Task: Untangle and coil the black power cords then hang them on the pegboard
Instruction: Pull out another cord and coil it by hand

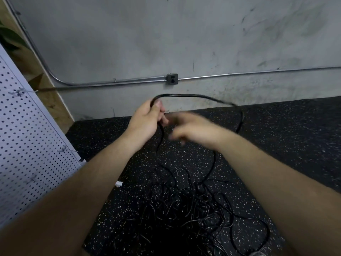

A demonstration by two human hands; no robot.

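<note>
Pegboard [27, 135]: a white board full of little holes, on the far left. It leans, and a few small hooks [18, 92] stick out of it. No cord hangs on it.
White bit [119, 184]: a small white thing on the floor, just right of the pegboard's bottom edge. It is too small to tell what it is.
Left hand [147, 119]: held up in the middle, with fingers and thumb curled tight round one black cord.
Wall plug box [172, 78]: a gray box on the far wall, with a metal pipe [239, 75] running out of both sides.
Black cord [193, 96]: it comes out of the top of the left hand, bends to the right in a big loop, goes down past the right wrist and into the pile.
Cord pile [184, 209]: many black cords in a messy tangle on the floor, near the person, below both hands.
Right hand [193, 130]: just right of the left hand and very blurry. I cannot tell if it holds anything.
Floor [286, 135]: black with little white specks.
</note>
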